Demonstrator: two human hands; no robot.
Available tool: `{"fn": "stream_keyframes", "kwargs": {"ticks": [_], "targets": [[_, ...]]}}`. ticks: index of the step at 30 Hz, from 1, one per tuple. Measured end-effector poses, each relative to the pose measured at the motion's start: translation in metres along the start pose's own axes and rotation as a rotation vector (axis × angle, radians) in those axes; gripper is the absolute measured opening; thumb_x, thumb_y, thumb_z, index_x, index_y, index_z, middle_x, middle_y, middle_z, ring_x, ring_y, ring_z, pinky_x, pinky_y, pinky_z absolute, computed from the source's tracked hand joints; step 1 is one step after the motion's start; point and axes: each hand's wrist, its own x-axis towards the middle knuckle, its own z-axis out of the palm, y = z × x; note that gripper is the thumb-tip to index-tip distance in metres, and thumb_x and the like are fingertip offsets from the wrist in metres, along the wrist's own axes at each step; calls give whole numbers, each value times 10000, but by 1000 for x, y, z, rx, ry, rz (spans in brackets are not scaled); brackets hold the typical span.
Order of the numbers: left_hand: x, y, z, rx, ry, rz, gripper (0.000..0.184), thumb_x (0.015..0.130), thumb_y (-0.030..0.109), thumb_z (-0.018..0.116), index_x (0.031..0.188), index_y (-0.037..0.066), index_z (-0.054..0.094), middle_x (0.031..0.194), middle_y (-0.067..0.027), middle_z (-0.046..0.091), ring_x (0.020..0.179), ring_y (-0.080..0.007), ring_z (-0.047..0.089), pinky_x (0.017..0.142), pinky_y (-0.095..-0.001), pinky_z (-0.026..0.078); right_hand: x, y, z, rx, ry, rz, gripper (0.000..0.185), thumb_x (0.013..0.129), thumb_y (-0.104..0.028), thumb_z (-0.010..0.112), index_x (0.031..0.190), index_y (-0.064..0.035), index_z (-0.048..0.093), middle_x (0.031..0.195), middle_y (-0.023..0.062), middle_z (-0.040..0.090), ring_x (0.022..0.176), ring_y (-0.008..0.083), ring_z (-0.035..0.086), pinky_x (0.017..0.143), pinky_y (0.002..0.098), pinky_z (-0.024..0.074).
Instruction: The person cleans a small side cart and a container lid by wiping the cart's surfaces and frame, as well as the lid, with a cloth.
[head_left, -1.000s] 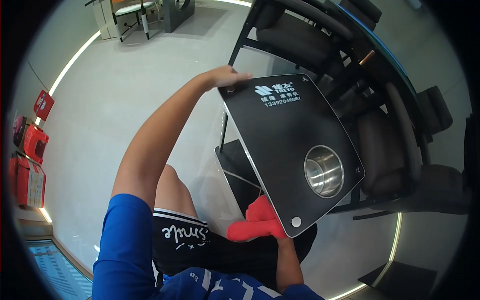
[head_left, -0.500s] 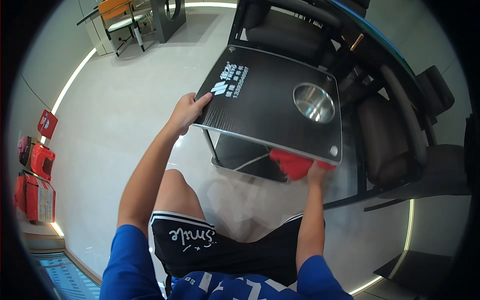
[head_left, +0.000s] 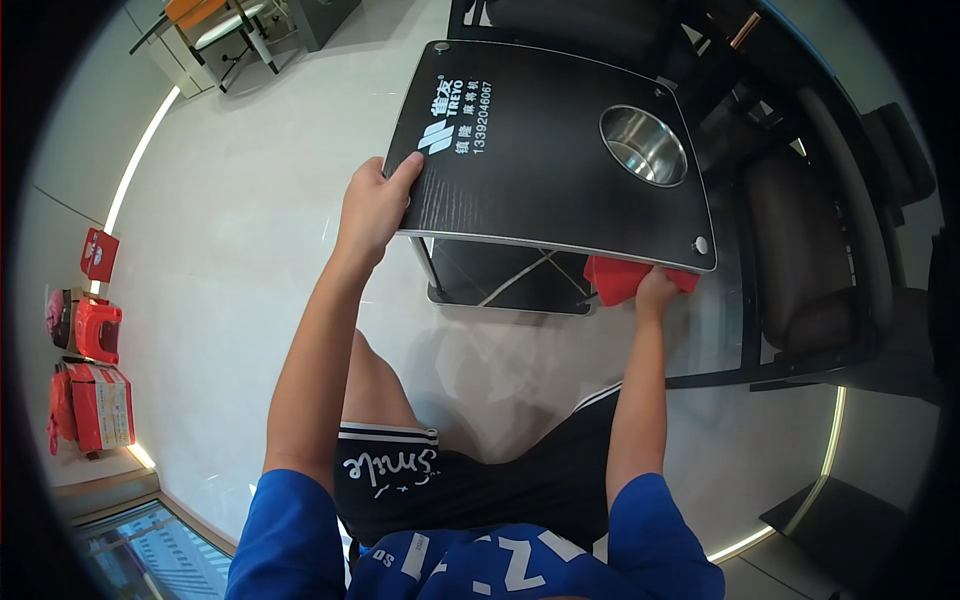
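In front of me stands a small black side table (head_left: 540,150) with a metal rim, white lettering and a round steel cup holder (head_left: 644,146) set in its right side. My left hand (head_left: 376,205) grips the table's left edge, thumb on top and fingers hidden underneath. Below the front right corner, my right hand (head_left: 655,288) is closed on a red cloth (head_left: 618,278), part of which is tucked under the tabletop. The lower shelf (head_left: 510,280) shows beneath, with crossing light lines on it.
Dark padded chairs (head_left: 800,240) crowd the right side and the far side of the table. A red box (head_left: 100,405) and a red plastic stool (head_left: 98,330) stand by the left wall. An orange-backed chair (head_left: 195,12) is at the far left.
The table sits higher and slightly further right in view, and its lettering is sharper. My right hand and the red cloth remain under the front right corner; my left hand still grips the left edge.
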Motion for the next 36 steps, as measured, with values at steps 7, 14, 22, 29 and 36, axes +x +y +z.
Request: {"fn": "stream_keyframes", "kwargs": {"ticks": [7,14,22,29,36], "targets": [[-3,8,-2,239,48,98,472,854,353,611,1002,-94,576,834,-179,650,720,-230,629,662,-327,479,-40,56,12,-188,-55,-147,429,828,-128,670,1203,22,525,1231,161,569,1114,293,551,964,382,400],[-24,31,8,483,240,754,396,846,259,621,1130,-13,575,1089,-194,627,1040,-296,603,966,-424,403,-86,85,13,-127,-224,-50,245,834,-208,625,992,-24,657,968,155,671,885,284,636,785,382,460],[-187,121,16,139,-429,1198,118,822,179,629,899,89,630,791,-56,660,701,-193,643,702,-382,534,-60,15,8,-279,-704,561,378,783,-437,637,783,-59,655,781,110,669,688,233,632,627,362,469],[-210,136,57,-78,-265,1538,245,746,150,641,988,110,646,737,-82,606,557,-175,578,515,-272,514,-52,7,4,-268,-806,597,406,778,-469,630,766,-64,660,776,106,667,673,224,633,627,357,472],[-220,148,68,-36,-451,1468,318,730,102,618,1042,67,665,757,-38,574,548,-121,523,461,-221,440,-47,10,-1,-277,-888,570,434,773,-500,623,749,-70,665,772,102,666,658,216,634,628,351,476]]}}
